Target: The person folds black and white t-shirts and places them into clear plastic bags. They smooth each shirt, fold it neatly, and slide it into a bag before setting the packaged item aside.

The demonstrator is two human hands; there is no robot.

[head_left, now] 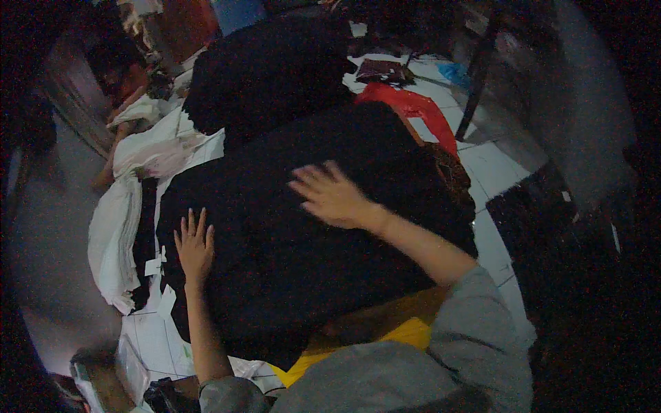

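A wide sheet of black cloth (323, 275) lies spread in front of me. My left hand (195, 253) rests near its left edge, fingers stretched out and palm down. Toward the middle of the cloth, my right hand (334, 198) lies flat with its fingers spread and slightly blurred. Neither hand grips anything. The cloth looks too dark to make out folds or layers. A brown and yellow piece (406, 334) shows from under its near edge, close to my body.
Beyond the cloth stands another black fabric heap (268, 69). White layered cloth (113, 241) lies at the left. Red material (420, 110) and a dark leg-like post (476, 89) are at the far right, over white floor tiles (490, 241). A person (131, 89) appears dimly at far left.
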